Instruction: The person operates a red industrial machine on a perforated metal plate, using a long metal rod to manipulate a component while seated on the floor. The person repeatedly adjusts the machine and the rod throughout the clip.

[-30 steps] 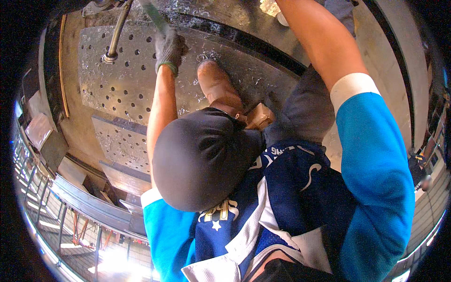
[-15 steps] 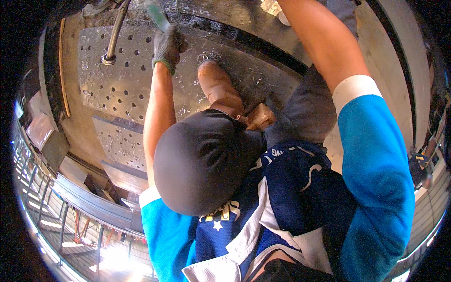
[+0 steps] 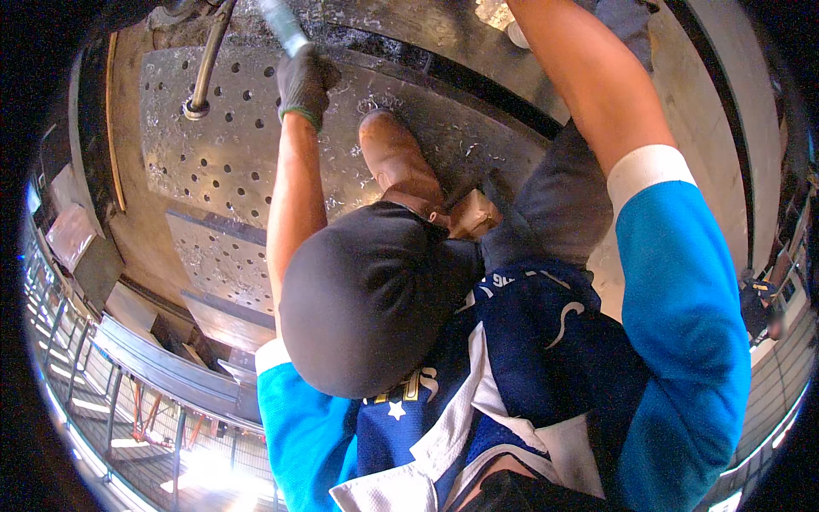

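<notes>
My left hand (image 3: 305,84), in a dark grey knit glove with a green cuff, is closed around one end of a pale green, bar-like tool (image 3: 284,28). Motion blurs this tool, so its exact kind cannot be made out. Below the hand lies a grey metal plate (image 3: 209,136) with rows of round holes and scattered metal shavings. Left of the glove, a metal rod (image 3: 209,68) with a round end reaches down over the plate. My right forearm (image 3: 597,77) stretches past the upper edge, which leaves the right hand out of the picture.
My brown boot (image 3: 397,154) rests on the metal surface among shavings. A small brown block (image 3: 473,213) sits close to my leg. A dark groove (image 3: 490,81) crosses the far side. Long metal profiles (image 3: 162,367) and railings stand at lower left. Another person (image 3: 758,299) appears at far right.
The pale green tool has shifted slightly down and left at its far end, with the left hand nearly in place. My left forearm has moved a little to the right.
</notes>
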A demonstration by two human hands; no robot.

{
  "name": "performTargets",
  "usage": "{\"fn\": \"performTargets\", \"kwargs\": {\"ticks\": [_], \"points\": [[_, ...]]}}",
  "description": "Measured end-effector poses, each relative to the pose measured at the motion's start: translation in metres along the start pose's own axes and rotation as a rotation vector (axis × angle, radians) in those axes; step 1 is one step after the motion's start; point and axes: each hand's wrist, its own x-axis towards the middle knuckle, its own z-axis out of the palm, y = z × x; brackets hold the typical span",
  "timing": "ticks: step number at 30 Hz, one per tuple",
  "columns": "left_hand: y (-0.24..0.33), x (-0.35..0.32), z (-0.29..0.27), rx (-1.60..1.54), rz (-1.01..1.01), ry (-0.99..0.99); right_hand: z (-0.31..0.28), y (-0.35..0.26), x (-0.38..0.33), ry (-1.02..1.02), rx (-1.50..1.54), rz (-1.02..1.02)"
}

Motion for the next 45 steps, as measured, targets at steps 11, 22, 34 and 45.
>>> {"fn": "performTargets", "kwargs": {"ticks": [11,22,34,45], "points": [[-0.044,-0.009,-0.005,0.186,-0.113,0.361,-0.034,-0.024,0.006,-0.192,-0.179,0.183],[-0.11,0.072,-0.156,0.742,-0.205,0.394,-0.027,-0.018,0.005,-0.124,-0.286,0.06],[-0.031,0.099,-0.096,0.778,0.23,0.038,-0.028,-0.004,0.001,-0.122,-0.231,-0.055],[-0.039,-0.096,-0.118,1.039,0.211,-0.024,0.001,0.039,0.011,-0.075,-0.168,-0.042]]}}
